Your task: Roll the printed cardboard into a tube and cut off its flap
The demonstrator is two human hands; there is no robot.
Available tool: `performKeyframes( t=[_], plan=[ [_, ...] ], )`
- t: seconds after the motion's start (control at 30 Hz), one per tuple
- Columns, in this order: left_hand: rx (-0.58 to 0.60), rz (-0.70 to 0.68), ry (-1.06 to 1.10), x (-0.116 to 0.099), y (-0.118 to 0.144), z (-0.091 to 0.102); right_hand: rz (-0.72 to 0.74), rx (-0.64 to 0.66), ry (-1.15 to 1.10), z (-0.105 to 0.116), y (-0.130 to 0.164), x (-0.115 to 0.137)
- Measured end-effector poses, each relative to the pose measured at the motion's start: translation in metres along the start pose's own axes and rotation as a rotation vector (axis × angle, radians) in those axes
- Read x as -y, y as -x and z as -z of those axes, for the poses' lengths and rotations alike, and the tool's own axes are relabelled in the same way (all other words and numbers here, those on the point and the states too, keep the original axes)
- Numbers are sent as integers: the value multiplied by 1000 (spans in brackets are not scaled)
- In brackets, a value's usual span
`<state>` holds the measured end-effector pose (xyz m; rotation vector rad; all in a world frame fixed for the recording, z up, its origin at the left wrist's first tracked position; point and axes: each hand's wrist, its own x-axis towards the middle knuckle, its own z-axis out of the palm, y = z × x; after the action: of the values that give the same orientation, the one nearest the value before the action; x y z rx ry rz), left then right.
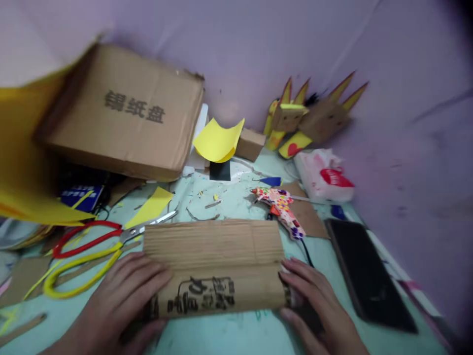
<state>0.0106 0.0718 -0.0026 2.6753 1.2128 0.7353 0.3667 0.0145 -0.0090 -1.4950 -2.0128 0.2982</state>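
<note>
Both hands press on a folded cardboard piece (pixel 214 266) that lies flat on the table (pixel 229 335), just in front of the person. Left hand (pixel 121 301) lies spread and flat over the piece's near left corner, fingers pointing inward over the printed flap. Right hand (pixel 314 301) cups the right end, fingertips on the edge where the flap folds over; neither hand closes around anything, both simply bear down.

Its long axis runs left to right, across the body, so each hand has one end, about equally near. Its ribbed half lies farther away; its printed half is turned up toward the person.

Just beyond the left end lie scissors (pixel 92 246) with red and yellow handles, the blades pointing toward the cardboard's far left corner and almost touching it. A glue gun (pixel 283 207) with a spotted pattern lies near the far right corner, its cord trailing toward the right hand. A dark phone (pixel 369 276) lies to the right, apart.

A large box (pixel 125 118) stands tilted at the back left; what is inside cannot be seen. Yellow paper (pixel 218 140) curls beside it, and a tissue pack (pixel 323 177) sits at the back right.
</note>
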Motion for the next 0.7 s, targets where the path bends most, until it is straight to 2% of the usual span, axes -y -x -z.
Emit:
performKeyframes(
  t=[0.13,0.3,0.4,0.57,0.7],
  plan=[
    [-47,-68,7,-10,-9,8,67,-51,-1,-2,-3,8],
    [-93,-90,2,-12,-8,8,120,-83,16,-9,2,2],
    [-105,-96,-13,-10,-7,5,129,-75,23,-11,1,-4],
    [-100,-202,-82,-9,-7,6,125,-58,44,-9,-4,-4],
    [-103,-171,-23,-9,-8,6,87,-77,21,-11,-6,0]
  ],
)
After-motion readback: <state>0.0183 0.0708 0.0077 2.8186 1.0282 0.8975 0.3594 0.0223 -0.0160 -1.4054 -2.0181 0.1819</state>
